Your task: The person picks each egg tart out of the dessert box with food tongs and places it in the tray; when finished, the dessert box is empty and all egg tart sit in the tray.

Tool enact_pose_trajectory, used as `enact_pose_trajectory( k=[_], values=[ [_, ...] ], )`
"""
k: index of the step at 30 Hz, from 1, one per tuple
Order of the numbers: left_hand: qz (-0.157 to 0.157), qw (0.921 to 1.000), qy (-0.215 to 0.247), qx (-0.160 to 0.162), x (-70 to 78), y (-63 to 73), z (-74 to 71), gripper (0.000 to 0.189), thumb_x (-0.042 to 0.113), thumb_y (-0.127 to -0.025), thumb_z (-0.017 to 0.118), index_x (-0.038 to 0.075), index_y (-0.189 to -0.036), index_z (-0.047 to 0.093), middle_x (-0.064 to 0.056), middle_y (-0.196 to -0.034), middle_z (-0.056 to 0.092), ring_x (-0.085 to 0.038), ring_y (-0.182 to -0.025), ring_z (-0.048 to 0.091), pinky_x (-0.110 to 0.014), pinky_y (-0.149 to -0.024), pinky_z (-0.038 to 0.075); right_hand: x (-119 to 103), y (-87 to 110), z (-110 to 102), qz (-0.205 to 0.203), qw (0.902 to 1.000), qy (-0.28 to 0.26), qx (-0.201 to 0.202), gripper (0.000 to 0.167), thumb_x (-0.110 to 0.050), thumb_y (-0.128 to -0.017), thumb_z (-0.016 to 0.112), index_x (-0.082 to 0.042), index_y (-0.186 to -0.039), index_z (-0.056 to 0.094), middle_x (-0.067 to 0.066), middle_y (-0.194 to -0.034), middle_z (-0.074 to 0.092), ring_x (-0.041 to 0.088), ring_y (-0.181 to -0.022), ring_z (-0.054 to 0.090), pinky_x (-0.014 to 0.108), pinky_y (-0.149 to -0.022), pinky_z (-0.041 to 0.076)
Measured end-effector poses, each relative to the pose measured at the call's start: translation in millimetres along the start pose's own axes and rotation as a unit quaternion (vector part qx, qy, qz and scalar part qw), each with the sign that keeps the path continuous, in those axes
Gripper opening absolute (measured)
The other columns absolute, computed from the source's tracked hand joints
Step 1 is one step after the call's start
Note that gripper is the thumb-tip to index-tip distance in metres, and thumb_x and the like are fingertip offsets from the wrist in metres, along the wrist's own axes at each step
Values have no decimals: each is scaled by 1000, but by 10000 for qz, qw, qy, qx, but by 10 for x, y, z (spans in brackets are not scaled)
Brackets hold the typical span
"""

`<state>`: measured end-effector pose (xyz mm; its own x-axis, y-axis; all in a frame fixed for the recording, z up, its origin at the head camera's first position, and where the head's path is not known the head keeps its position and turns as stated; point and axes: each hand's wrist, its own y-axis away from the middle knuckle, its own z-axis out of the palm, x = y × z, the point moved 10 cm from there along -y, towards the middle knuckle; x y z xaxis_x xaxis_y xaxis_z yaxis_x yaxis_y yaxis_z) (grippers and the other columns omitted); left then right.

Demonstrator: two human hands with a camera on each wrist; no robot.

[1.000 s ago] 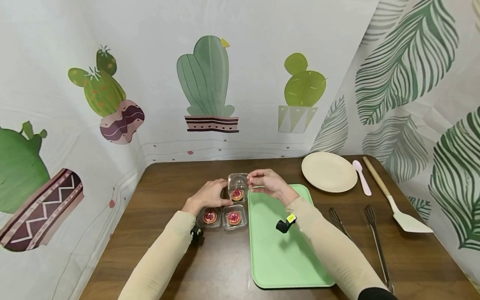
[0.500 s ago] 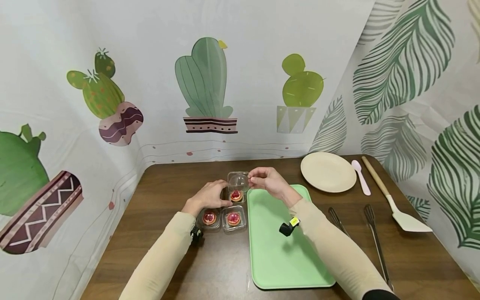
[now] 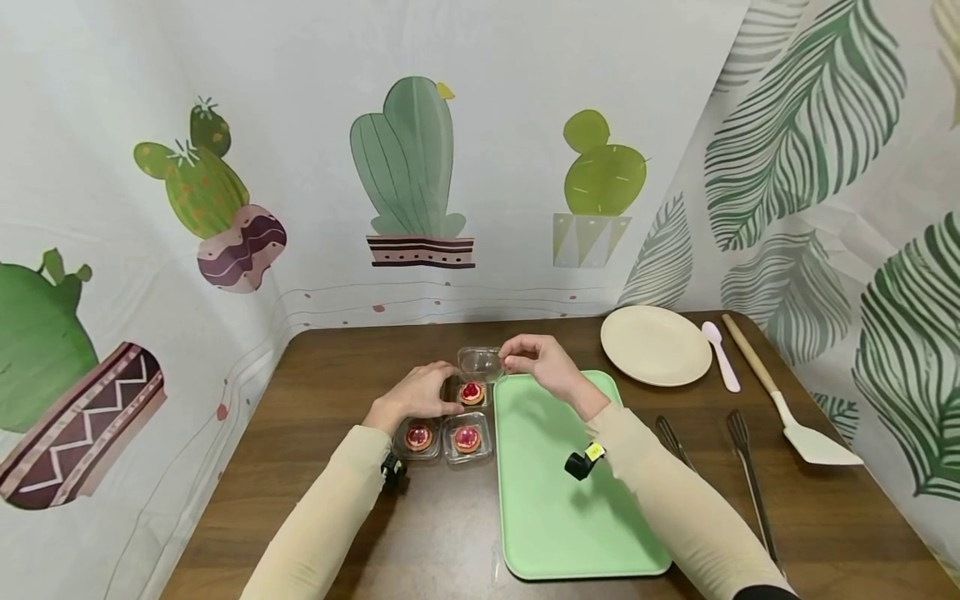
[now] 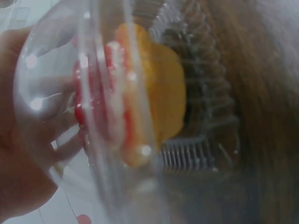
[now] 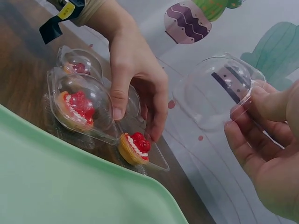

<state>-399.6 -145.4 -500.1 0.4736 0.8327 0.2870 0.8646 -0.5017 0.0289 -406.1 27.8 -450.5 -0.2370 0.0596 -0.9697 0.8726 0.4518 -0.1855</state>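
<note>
My left hand bends over the left side of an open clear plastic tart box, its thumb and fingers spanning the base. Inside sits a tart topped with red fruit. My right hand pinches the edge of the box's clear domed lid, raised behind the tart. Nearer me stand two domed boxes, each with a red-topped tart. Another clear dome shows partly behind the left thumb. The left wrist view looks closely through a dome at a tart.
A green tray lies right of the boxes, under my right forearm. Farther right are a cream plate, a pink spoon, a whisk, a dark long-handled utensil and a white spatula. A patterned cloth backs the table.
The lid has tipped back away from the tart, with my right hand shifting slightly right along with it. My left hand has stayed in place.
</note>
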Motion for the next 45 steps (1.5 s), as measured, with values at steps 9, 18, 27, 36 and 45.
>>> enact_pose_trajectory(
  k=[9,18,27,36,45],
  values=[
    [-142,9998,61,-106,-31,5,46,72,46,-80,75,7,-137,54,-10,-135,57,-29,-125,53,-45,-108,42,-343,189,61,-454,9928,1111,44,12,0,-92,63,3,-101,69,18,-105,69,19,-90,66,27,-77,56],
    [-140,9998,-1,-108,-25,12,50,71,47,-82,73,8,-138,53,-10,-136,57,-28,-127,52,-44,-108,41,-524,349,101,-1595,9679,1928,244,11,3,-88,66,-2,-96,71,12,-98,70,25,-92,67,31,-79,58],
    [-72,10000,-34,-46,-19,-26,29,70,48,-81,73,8,-136,54,-9,-134,58,-28,-126,53,-45,-108,41,-625,469,136,-3021,9215,2419,320,18,4,-84,71,-11,-94,73,2,-95,70,16,-90,66,25,-80,55],
    [-90,10000,-29,-20,-16,-13,21,70,46,-81,74,7,-136,54,-10,-135,57,-28,-128,51,-48,-110,37,-731,605,211,-3891,8812,2661,357,25,10,-77,74,-9,-94,72,4,-95,69,19,-93,64,24,-84,53],
    [-104,9999,-91,-50,-7,30,14,83,48,-81,74,6,-146,43,-14,-146,48,-31,-138,40,-50,-118,24,-752,690,270,-4362,8602,2635,176,24,10,-76,74,-8,-91,72,5,-94,70,22,-95,64,26,-89,53]
  ],
)
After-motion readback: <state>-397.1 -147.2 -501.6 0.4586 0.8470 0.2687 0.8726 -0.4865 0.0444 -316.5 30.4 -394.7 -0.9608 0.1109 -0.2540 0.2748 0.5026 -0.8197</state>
